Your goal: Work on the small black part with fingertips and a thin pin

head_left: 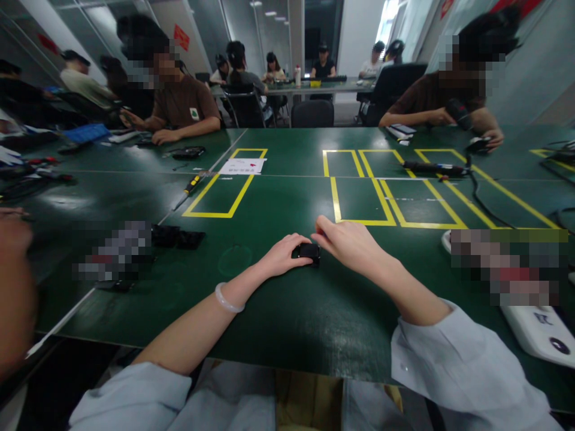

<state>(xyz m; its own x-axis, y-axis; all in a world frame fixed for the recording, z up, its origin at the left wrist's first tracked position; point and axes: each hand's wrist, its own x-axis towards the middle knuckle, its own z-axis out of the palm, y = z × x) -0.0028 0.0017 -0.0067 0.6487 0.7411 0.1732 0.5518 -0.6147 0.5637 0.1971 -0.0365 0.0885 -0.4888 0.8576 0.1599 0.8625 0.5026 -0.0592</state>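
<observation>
On the green table, a small black box-shaped object [309, 254] with a glossy face lies in the grasp of my left hand [285, 256]. The thumb is along its near side and the fingers reach around its far side. A pale bracelet [228, 299] circles my left wrist. Just to the right of the object is my right hand [348, 239], its fingers curled together in a pinch close to the object's right edge. Whatever those fingertips hold, if anything, is too small to make out.
Yellow tape rectangles [336, 200] mark the green table [269, 323]. A screwdriver [192, 184] and a paper sheet [242, 166] lie ahead left, a black power driver [435, 169] ahead right. Blurred-out items flank me. Co-workers sit opposite; a person's arm [15, 287] is at left.
</observation>
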